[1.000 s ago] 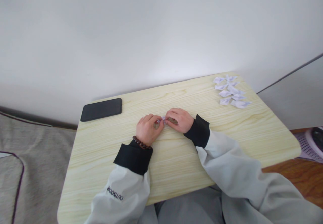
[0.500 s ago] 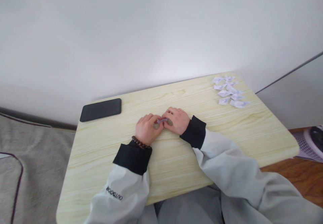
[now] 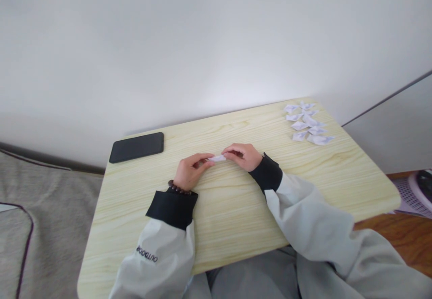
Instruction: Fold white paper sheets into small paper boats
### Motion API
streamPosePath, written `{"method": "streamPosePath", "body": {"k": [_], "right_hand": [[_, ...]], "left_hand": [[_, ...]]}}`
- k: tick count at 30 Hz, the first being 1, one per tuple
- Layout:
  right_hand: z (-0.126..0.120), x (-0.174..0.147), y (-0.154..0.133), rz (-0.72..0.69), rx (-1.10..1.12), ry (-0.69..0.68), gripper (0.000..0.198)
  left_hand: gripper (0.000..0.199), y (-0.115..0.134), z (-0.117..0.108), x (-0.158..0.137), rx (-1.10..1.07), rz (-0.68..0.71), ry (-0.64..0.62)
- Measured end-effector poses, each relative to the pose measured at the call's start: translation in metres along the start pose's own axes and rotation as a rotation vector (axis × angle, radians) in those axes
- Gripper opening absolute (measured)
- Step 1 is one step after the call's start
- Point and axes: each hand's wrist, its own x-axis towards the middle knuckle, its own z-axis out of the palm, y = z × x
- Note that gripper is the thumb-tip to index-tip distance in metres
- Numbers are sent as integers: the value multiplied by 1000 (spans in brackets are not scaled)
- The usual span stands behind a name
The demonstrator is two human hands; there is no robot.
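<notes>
A small folded piece of white paper [image 3: 217, 158] is stretched between my two hands, just above the middle of the table. My left hand [image 3: 191, 169] pinches its left end between thumb and fingers. At the right end, my right hand [image 3: 244, 156] grips it with thumb and fingertips. Both ends of the paper are partly hidden by the fingers. Several folded white paper boats [image 3: 308, 123] lie grouped in rows at the back right of the table, apart from my hands.
A black phone [image 3: 137, 147] lies at the back left of the pale wooden table [image 3: 229, 227]. A white wall [image 3: 209, 51] stands right behind the table. Grey cloth [image 3: 64, 218] is on the left, and a purple perforated basket [image 3: 410, 195] on the floor at right.
My hands have drawn apart, left hand to the left and right hand to the right. The folded paper, mostly covered by fingers before, now shows as a flat white strip between them.
</notes>
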Motion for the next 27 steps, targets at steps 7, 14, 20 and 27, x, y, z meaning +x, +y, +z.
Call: {"method": "streamPosePath", "body": {"k": [7, 14, 20, 27], "right_hand": [[3, -1, -1, 81, 45, 56, 22], [7, 0, 0, 7, -57, 109, 19], [8, -1, 2, -104, -156, 61, 23], [11, -1, 2, -136, -213, 41, 22]], "left_hand": [[32, -2, 4, 0, -265, -182, 134], [27, -2, 9, -1, -155, -156, 261], [17, 3, 12, -3, 22, 43, 207], [15, 2, 14, -3, 180, 180, 211]]}}
